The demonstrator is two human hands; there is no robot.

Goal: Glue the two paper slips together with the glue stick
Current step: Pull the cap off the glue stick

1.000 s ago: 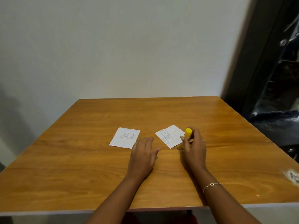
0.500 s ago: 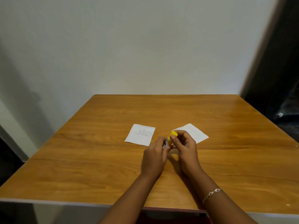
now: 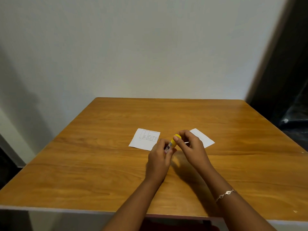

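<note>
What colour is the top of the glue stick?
Bright yellow. The glue stick has a yellow cap end, seen in the head view, held between both hands.

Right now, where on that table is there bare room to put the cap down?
Bare wood lies between the near table edge and the left slip, left of the left hand, and along the far edge beyond both slips. It is crowded mid-table: both hands hold the glue stick, and the right hand partly hides the right slip.
</note>
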